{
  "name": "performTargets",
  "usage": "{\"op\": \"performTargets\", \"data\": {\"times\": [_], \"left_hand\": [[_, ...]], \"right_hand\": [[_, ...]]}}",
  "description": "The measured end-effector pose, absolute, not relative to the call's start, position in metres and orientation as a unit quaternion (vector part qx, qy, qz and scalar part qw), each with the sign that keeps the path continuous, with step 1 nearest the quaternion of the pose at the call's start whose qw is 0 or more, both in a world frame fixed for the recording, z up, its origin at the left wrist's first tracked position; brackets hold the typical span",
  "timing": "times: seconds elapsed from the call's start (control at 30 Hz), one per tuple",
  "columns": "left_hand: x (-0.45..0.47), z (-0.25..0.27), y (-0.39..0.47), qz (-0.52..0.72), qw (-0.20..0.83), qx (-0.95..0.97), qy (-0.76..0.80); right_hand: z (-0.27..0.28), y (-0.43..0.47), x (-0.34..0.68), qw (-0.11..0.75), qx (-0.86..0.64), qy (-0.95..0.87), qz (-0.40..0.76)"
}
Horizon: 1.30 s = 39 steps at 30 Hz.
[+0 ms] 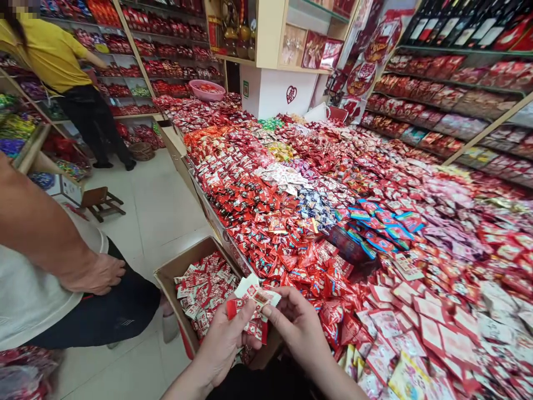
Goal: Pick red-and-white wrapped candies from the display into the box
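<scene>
Both hands (227, 328) (298, 325) in a pinch on red-and-white packets (259, 297) above a cardboard box (183, 264)

A broad display table (200, 191) is heaped with small wrapped packets (254, 205), mostly red (a blue-and-white patch (316, 209) breaks the run). Blue-edged packets (385, 229) bunch near its middle, and a pink basin (207, 95) sits at the far end. On the pale tiled floor (154, 194) stand a wooden stool (97, 197) and a round basket (142, 150). Dark bottles (460, 25) line the upper right shelf (458, 50).
</scene>
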<state>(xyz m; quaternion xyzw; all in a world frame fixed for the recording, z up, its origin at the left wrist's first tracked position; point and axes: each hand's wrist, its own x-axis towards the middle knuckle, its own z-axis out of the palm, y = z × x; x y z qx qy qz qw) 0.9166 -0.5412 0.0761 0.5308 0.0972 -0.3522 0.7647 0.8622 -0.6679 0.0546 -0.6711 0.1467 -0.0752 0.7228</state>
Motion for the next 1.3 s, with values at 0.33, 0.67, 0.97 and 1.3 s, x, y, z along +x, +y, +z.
{"op": "performTargets", "data": {"times": [0.33,0.67,0.97,1.3], "left_hand": [[0.923,0.075,-0.540,-0.306,0.778,0.525,0.160],[0.930,0.084,-0.539,-0.330,0.745,0.577,0.058],[0.920,0.079,-0.550,-0.338,0.740,0.579,0.052],[0.913,0.093,-0.548,-0.402,0.721,0.557,0.091]], "right_hand": [[0.072,-0.681,0.871,0.813,-0.544,0.173,-0.117],[0.068,-0.684,0.873,0.692,-0.718,0.045,-0.060],[0.068,-0.685,0.878,0.668,-0.732,0.075,-0.111],[0.071,-0.706,0.874,0.289,-0.876,-0.198,-0.331]]}}
